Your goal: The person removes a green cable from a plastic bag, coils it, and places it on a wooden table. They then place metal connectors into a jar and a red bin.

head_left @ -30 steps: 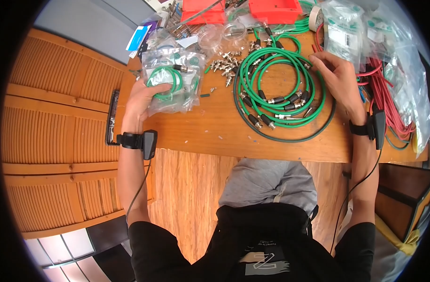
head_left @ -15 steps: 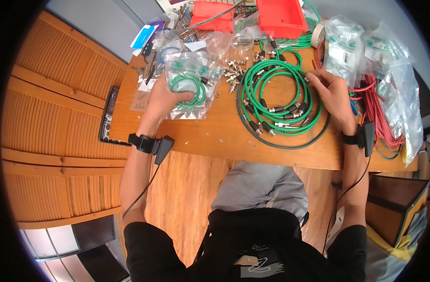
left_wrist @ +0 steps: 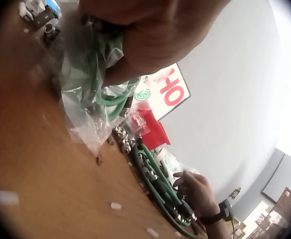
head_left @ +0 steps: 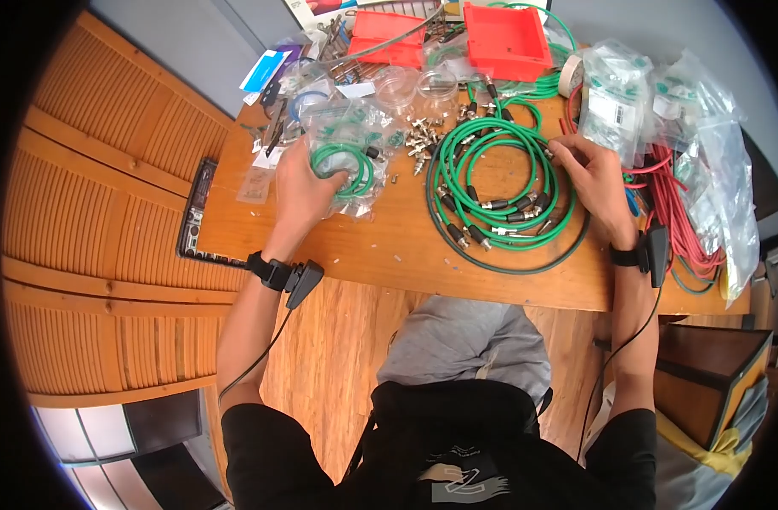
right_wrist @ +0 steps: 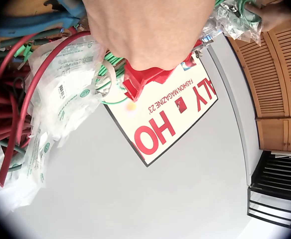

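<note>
Grey walls (right_wrist: 185,189), slatted wooden doors (head_left: 125,229).

In the head view, the bag (head_left: 329,123) hides most left grip (head_left: 306,194) fingers; its print is too small to read. What the right grip (head_left: 599,181) pinches at the coil (head_left: 491,124) is unclear. The top edge crops the poster (head_left: 308,12).

Bright head view; left wrist blurred; 3 views vignetted.
</note>
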{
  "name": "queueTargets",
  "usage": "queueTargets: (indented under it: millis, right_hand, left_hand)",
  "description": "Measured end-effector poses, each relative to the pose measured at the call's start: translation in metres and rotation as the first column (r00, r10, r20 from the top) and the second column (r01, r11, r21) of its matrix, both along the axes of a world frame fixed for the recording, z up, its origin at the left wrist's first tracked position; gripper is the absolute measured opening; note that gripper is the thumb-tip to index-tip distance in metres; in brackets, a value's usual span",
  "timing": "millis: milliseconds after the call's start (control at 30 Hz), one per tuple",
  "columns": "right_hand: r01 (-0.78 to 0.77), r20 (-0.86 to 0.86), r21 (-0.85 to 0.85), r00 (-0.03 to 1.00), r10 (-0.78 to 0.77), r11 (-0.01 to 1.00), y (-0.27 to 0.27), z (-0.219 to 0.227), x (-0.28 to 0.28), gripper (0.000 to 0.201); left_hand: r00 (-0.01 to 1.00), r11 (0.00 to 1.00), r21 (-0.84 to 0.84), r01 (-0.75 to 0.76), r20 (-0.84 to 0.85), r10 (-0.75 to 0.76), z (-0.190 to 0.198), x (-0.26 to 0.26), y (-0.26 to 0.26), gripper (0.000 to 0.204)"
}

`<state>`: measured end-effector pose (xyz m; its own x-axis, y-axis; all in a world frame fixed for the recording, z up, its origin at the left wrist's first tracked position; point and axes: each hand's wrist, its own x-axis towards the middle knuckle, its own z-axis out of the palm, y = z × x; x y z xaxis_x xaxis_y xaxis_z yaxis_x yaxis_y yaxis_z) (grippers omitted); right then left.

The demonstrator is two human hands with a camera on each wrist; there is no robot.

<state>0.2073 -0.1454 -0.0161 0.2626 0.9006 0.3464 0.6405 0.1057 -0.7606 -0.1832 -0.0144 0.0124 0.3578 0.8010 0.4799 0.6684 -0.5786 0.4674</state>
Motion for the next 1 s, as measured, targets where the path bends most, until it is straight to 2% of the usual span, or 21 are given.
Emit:
queueTargets:
  millis: [67, 167, 267, 367, 433, 567, 667, 767, 867, 967, 1000]
  right_hand:
    - [-0.001, 0.009, -0.001, 1.0, 0.001, 1.0, -0.002, 0.0, 0.0, 0.026]
    - [-0.008, 0.017, -0.008, 1.0, 0.008, 1.0, 0.0, -0.001, -0.002, 0.026]
    - [-0.01, 0.013, -0.007, 1.0, 0.01, 1.0, -0.001, -0.002, 0.0, 0.027]
    - [-0.007, -0.007, 0.002, 1.0, 0.007, 1.0, 0.002, -0.004, 0.003, 0.028]
    - [-0.004, -0.026, 0.01, 1.0, 0.004, 1.0, 0.002, -0.006, 0.003, 0.029]
    - [-0.008, 0.041, -0.007, 0.999, 0.009, 1.0, 0.0, -0.001, 0.003, 0.029]
    - [-0.006, 0.045, -0.01, 0.999, 0.006, 1.0, -0.001, -0.003, 0.005, 0.029]
    - [-0.012, 0.049, -0.018, 0.999, 0.012, 1.0, 0.0, -0.004, 0.006, 0.029]
    - [-0.011, 0.053, -0.029, 0.998, 0.013, 1.0, -0.001, -0.001, 0.004, 0.029]
    - [-0.017, 0.048, -0.04, 0.999, 0.019, 0.999, -0.002, 0.0, 0.004, 0.028]
    - [-0.017, 0.036, -0.038, 0.999, 0.018, 0.999, -0.001, -0.002, 0.004, 0.028]
  left_hand:
    - [1.0, 0.993, -0.113, -0.024, -0.008, 0.024, 0.003, 0.002, -0.007, 0.059]
    - [0.997, 0.99, -0.135, -0.033, -0.078, 0.023, 0.008, -0.002, -0.003, 0.056]
    - [0.995, 0.921, -0.388, -0.029, 0.081, 0.065, 0.003, -0.012, 0.01, 0.051]
    - [0.962, 0.823, -0.565, 0.054, 0.252, 0.11, 0.005, -0.02, 0.014, 0.049]
    - [0.976, 0.806, -0.591, 0.039, 0.197, 0.097, 0.013, -0.022, 0.014, 0.049]
    - [0.988, 0.773, -0.635, 0.005, 0.123, 0.095, 0.022, -0.019, 0.011, 0.049]
    - [0.996, 0.846, -0.532, 0.038, 0.083, 0.008, 0.01, -0.018, 0.014, 0.045]
    - [1.0, 0.829, -0.559, -0.017, 0.0, 0.02, 0.012, -0.018, 0.017, 0.042]
    - [0.986, 0.867, -0.482, -0.126, -0.159, 0.055, 0.027, -0.009, 0.011, 0.04]
    - [0.988, 0.877, -0.459, -0.143, -0.12, 0.098, 0.02, -0.015, 0.016, 0.041]
    - [0.993, 0.868, -0.484, -0.113, -0.038, 0.108, 0.019, -0.02, 0.02, 0.041]
